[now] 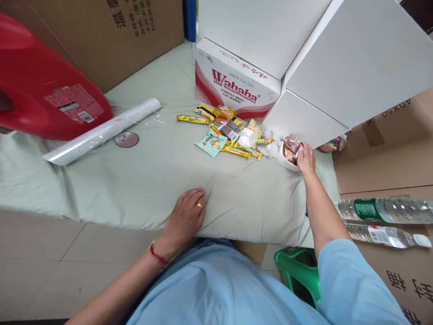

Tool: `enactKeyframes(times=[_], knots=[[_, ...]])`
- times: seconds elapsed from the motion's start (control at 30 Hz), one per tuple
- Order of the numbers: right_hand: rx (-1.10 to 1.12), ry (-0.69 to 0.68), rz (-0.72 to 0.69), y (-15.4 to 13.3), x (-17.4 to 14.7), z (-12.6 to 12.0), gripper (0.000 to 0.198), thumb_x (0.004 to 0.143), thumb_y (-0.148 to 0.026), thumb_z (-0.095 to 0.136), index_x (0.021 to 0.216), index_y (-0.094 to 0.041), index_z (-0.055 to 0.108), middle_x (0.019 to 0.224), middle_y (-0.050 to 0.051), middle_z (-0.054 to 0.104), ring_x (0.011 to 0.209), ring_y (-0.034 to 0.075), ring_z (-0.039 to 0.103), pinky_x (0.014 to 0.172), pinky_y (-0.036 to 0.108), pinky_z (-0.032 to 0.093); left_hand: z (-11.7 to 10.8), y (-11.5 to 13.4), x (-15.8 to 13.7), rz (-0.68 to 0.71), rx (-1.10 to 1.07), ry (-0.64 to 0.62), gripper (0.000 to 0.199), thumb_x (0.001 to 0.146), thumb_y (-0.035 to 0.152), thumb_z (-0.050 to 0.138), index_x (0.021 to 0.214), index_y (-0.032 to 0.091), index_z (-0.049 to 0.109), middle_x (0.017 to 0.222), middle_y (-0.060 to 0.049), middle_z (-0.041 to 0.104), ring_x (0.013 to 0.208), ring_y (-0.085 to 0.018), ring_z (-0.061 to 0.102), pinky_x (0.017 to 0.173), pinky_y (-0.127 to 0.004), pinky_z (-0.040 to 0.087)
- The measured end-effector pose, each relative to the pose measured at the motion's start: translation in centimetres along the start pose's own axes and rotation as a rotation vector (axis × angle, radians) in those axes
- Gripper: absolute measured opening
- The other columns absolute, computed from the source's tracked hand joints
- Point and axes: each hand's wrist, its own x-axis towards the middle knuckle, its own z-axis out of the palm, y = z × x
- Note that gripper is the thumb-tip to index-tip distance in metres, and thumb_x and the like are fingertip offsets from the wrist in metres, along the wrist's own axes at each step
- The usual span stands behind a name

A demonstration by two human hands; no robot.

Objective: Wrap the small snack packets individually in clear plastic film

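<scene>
My right hand (pixel 306 159) is bent over the right side of a white bowl (pixel 286 163), fingers curled down to the rim and against the brown wrapped packets (pixel 291 143) inside; how far it is closed, and whether it pinches a packet, the rim or both, I cannot tell, since my knuckles hide the fingertips. The bowl sits at the right of the cloth-covered surface (pixel 152 180), near the white box (pixel 304 117) on its far side. Packets reach up to the rim, so if I bore down on that one side, the bowl could tilt and spill them. Just left of it lie crumpled clear wrappers (pixel 247 138), yellow stick packs (pixel 193 119) and a pale green sachet (pixel 211 143); a sideways shove of the bowl could scatter these slippery little things. My left hand (pixel 187 210) lies palm down at the near edge, fingers together and loosely flat, with nothing in it that I can see; leaning or dragging there could ruck the loose cloth and unsettle everything on it. Farther left are a metallic disc (pixel 126 139), a clear plastic roll (pixel 104 131) that might roll if the cloth were tugged, and a red jug (pixel 50 85)
</scene>
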Motion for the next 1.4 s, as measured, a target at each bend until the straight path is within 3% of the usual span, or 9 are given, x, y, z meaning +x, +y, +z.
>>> enactKeyframes(times=[0.13, 0.27, 0.4, 0.57, 0.73, 0.97, 1.07, 1.2, 1.4], knots=[[-0.018, 0.062, 0.012, -0.1, -0.5, -0.8, 0.057, 0.106, -0.043, 0.030, 0.148, -0.015, 0.056, 0.158, 0.023, 0.050, 0.145, 0.034, 0.047, 0.120, 0.057, 0.038, 0.0, 0.0, -0.1, -0.014, -0.013, -0.015, 0.026, 0.097, 0.009, 0.052, 0.116, 0.014, 0.069, 0.126, -0.017, 0.071, 0.125, -0.032, 0.063, 0.109, -0.054, 0.054], [-0.090, 0.259, -0.144, -3.1, -2.9, -2.2, 0.050, 0.105, -0.042, 0.039, 0.139, -0.012, 0.060, 0.144, 0.025, 0.057, 0.134, 0.037, 0.051, 0.114, 0.057, 0.039, 0.0, 0.0, -0.1, -0.038, -0.041, -0.025, 0.027, 0.097, 0.009, 0.052, 0.115, 0.016, 0.070, 0.127, -0.016, 0.071, 0.127, -0.031, 0.063, 0.111, -0.054, 0.053], [-0.211, 0.103, -0.218, -7.4, -6.9, -1.4, 0.041, 0.103, -0.041, 0.049, 0.131, -0.016, 0.064, 0.125, 0.020, 0.062, 0.119, 0.036, 0.056, 0.102, 0.049, 0.046, 0.1, -0.1, -0.2, -0.026, -0.038, -0.020, 0.026, 0.098, 0.011, 0.052, 0.116, 0.015, 0.070, 0.127, -0.017, 0.071, 0.126, -0.031, 0.063, 0.110, -0.054, 0.053], [-0.216, -0.013, -0.008, -8.8, -9.5, 0.0, 0.037, 0.100, -0.033, 0.051, 0.131, -0.017, 0.064, 0.126, 0.017, 0.059, 0.103, 0.031, 0.060, 0.077, 0.037, 0.049, 0.0, -0.1, -0.2, -0.014, -0.026, -0.021, 0.027, 0.099, 0.012, 0.050, 0.117, 0.014, 0.070, 0.126, -0.018, 0.071, 0.126, -0.032, 0.063, 0.108, -0.056, 0.055], [-0.083, 0.031, 0.067, -5.9, -10.8, -0.3, 0.030, 0.101, -0.036, 0.046, 0.109, -0.018, 0.070, 0.116, 0.016, 0.061, 0.093, 0.028, 0.061, 0.075, 0.036, 0.049, 0.0, -0.2, -0.1, -0.003, -0.014, 0.001, 0.026, 0.098, 0.011, 0.051, 0.116, 0.015, 0.069, 0.124, -0.017, 0.072, 0.123, -0.031, 0.065, 0.106, -0.055, 0.057], [-0.057, 0.086, 0.180, 1.4, -12.6, -2.1, 0.028, 0.094, -0.035, 0.050, 0.104, -0.018, 0.070, 0.118, 0.019, 0.062, 0.102, 0.033, 0.062, 0.083, 0.045, 0.054, 0.1, -0.2, 0.0, 0.000, -0.019, 0.015, 0.023, 0.098, 0.010, 0.052, 0.114, 0.016, 0.068, 0.123, -0.016, 0.072, 0.123, -0.031, 0.065, 0.106, -0.054, 0.057], [-0.039, 0.090, 0.261, 4.5, -11.6, -2.6, 0.027, 0.088, -0.033, 0.054, 0.103, -0.017, 0.071, 0.122, 0.021, 0.061, 0.107, 0.035, 0.061, 0.091, 0.049, 0.054, 0.1, -0.3, 0.0, 0.005, -0.012, 0.011, 0.022, 0.099, 0.011, 0.052, 0.115, 0.015, 0.067, 0.123, -0.017, 0.072, 0.123, -0.032, 0.065, 0.104, -0.055, 0.057], [-0.005, 0.115, 0.380, 7.6, -8.8, -2.5, 0.024, 0.084, -0.033, 0.056, 0.096, -0.017, 0.070, 0.112, 0.017, 0.061, 0.104, 0.032, 0.062, 0.096, 0.052, 0.052, 0.3, -0.4, -0.1, -0.001, -0.012, 0.005, 0.021, 0.099, 0.012, 0.053, 0.114, 0.016, 0.066, 0.123, -0.016, 0.072, 0.123, -0.032, 0.066, 0.104, -0.055, 0.056], [0.015, 0.145, 0.441, 9.5, -4.6, -1.8, 0.024, 0.083, -0.029, 0.057, 0.100, -0.016, 0.068, 0.117, 0.017, 0.057, 0.110, 0.035, 0.061, 0.103, 0.058, 0.049, 0.1, -0.3, 0.1, 0.006, -0.007, 0.006, 0.021, 0.098, 0.012, 0.054, 0.115, 0.018, 0.065, 0.122, -0.014, 0.073, 0.122, -0.031, 0.067, 0.103, -0.053, 0.057]])
